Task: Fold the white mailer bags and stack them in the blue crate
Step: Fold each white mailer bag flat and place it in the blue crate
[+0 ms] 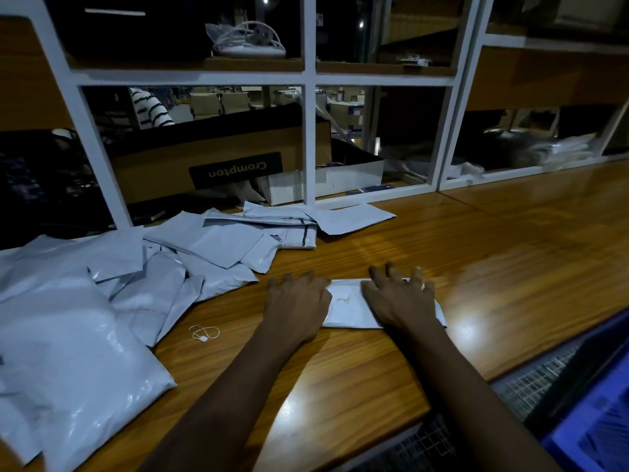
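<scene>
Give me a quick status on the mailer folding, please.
Left hand and right hand both pressing folded mailer bag flat on table. Loose bags piled left. Blue crate lower right, nothing between.

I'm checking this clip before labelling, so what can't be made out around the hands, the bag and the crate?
All in the head view:
- Folded bag: both ends covered by the left hand and right hand; fold count unclear.
- Blue crate: cut off by the right and bottom edges; contents unseen.
- Looped string on the table: too small to identify.
</scene>
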A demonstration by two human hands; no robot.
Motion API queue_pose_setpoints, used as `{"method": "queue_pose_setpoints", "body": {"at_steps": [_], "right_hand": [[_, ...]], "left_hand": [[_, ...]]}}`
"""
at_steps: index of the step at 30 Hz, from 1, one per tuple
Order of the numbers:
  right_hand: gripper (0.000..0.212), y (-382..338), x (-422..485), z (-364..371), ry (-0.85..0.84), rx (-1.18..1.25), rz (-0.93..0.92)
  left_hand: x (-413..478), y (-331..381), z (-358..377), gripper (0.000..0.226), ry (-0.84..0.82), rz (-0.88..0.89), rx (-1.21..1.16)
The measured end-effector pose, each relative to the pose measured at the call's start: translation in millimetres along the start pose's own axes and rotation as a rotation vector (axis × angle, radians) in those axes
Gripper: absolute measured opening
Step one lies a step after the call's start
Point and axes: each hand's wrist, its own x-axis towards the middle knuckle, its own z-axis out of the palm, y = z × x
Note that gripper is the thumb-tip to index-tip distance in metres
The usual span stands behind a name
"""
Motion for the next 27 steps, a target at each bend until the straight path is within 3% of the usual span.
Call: {"method": "queue_pose_setpoints", "body": {"at_steps": [3,10,13,16,18,20,24,27], "right_hand": [[0.060,-1.2,-1.2,-5.0,-0.006,0.081,0.066],[0.062,-6.2,-7.7,1.9,0.034,-0.007,0.012],[0.068,-14.1,-12.7,-1.3,0.042,0.012,0.021],[0.096,-24.5,-10.2,-4.6,0.181,-0.049,-0.074],[0.100,-27.8,-5.5,-1.8,0.159,-0.093,-0.152],[0.096,-28.6,-4.1,2.3,0.091,-0.144,-0.215],[0.057,-27.5,-2.7,3.5,-0.009,-0.118,-0.208],[0.057,-31.5,1.2,0.4,-0.047,-0.062,-0.153]], "left_hand": [[0.3,1.1,-1.6,0.043,-0.002,-0.031,-0.013],[4.1,18.7,-8.4,0.048,0.082,0.005,0.050],[2.8,27.5,-4.0,0.084,-0.066,0.049,0.093],[15.2,23.7,-5.9,0.062,-0.296,0.031,0.044],[21.5,20.7,-8.8,0.058,-0.369,0.039,-0.004],[24.2,18.7,-6.6,0.054,-0.362,0.051,0.002],[19.9,19.5,-9.2,0.039,-0.210,0.068,0.008],[26.1,15.5,-4.8,0.054,-0.215,0.034,0.053]]}}
